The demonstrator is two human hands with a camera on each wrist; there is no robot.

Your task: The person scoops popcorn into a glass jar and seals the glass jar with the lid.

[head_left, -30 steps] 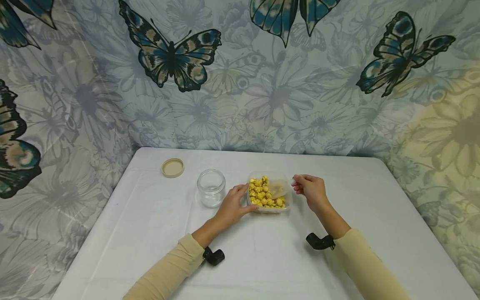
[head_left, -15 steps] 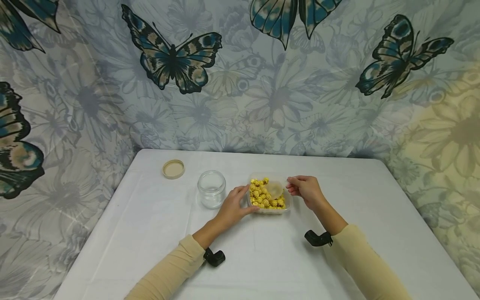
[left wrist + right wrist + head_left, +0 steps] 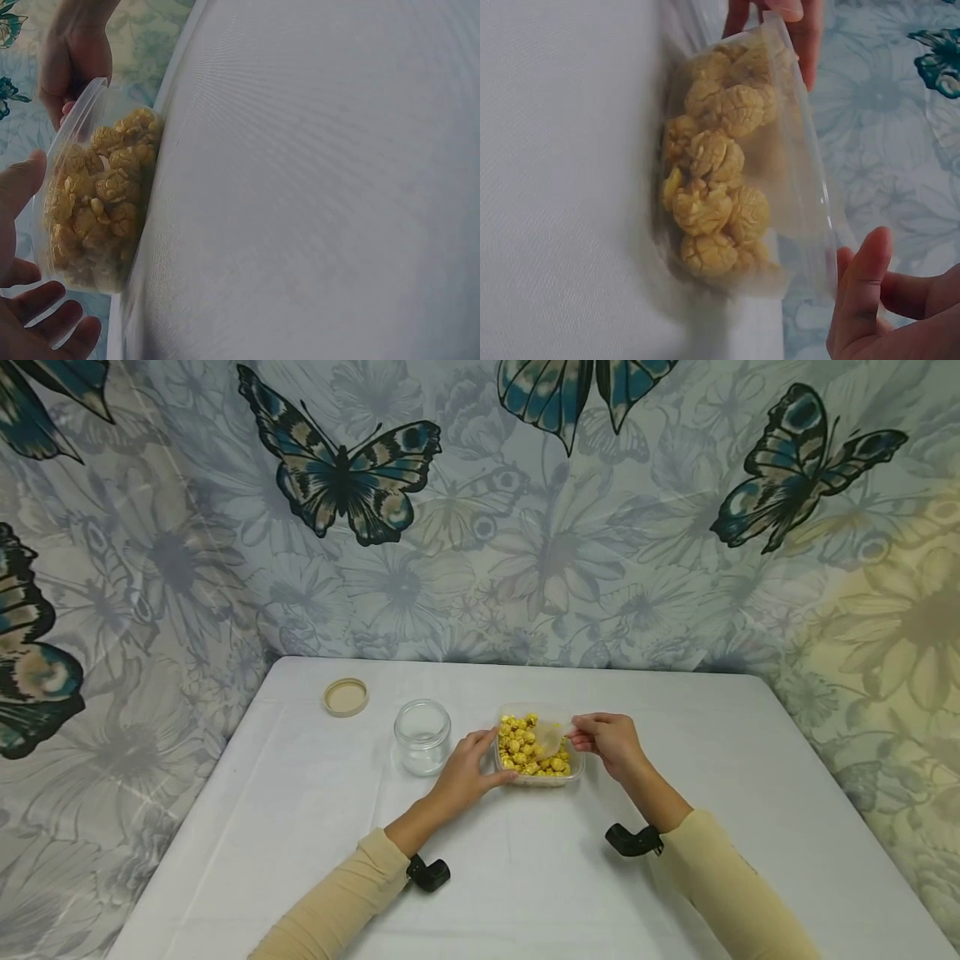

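Observation:
A clear plastic container (image 3: 543, 782) of yellow caramel popcorn (image 3: 516, 745) stands on the white table. My left hand (image 3: 467, 770) holds its left side, thumb along the front wall and fingers at the left rim. At the right rim, my right hand (image 3: 609, 743) pinches the handle of a translucent scoop, whose pale bowl (image 3: 550, 739) is down among the popcorn. From the right wrist, the pieces (image 3: 712, 157) show through the side wall, and the right fingers (image 3: 862, 289) are at the near rim. The scoop's handle is mostly hidden by the fingers.
An open glass jar (image 3: 422, 739) stands just left of the left hand. Farther back to the left lies a round beige lid (image 3: 346, 697). A white cloth covers the table (image 3: 517, 885), and a butterfly-patterned curtain (image 3: 465, 593) hangs behind it.
My right hand has moved left to the container's right rim, taking the scoop deeper into the popcorn. The left hand and the container stay in place.

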